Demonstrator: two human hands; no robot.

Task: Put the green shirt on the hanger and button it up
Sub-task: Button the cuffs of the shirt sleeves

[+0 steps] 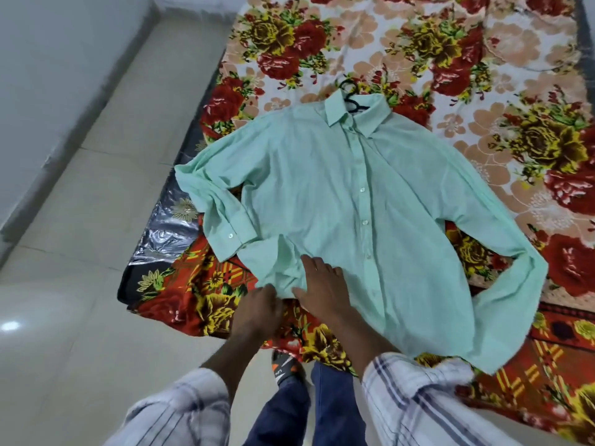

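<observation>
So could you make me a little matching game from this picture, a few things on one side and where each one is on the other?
Things:
1. black plastic hanger hook
2. left hand
3. right hand
4. folded left sleeve cuff with a white button

Places:
A. flat on the mint-green shirt's lower front
B. sticking out above the collar
C. at the hem's corner, at the bed's near edge
D. lying on the shirt's left side, near the bed's floor-side edge

Pairs: 1-B, 2-C, 3-A, 4-D
</observation>
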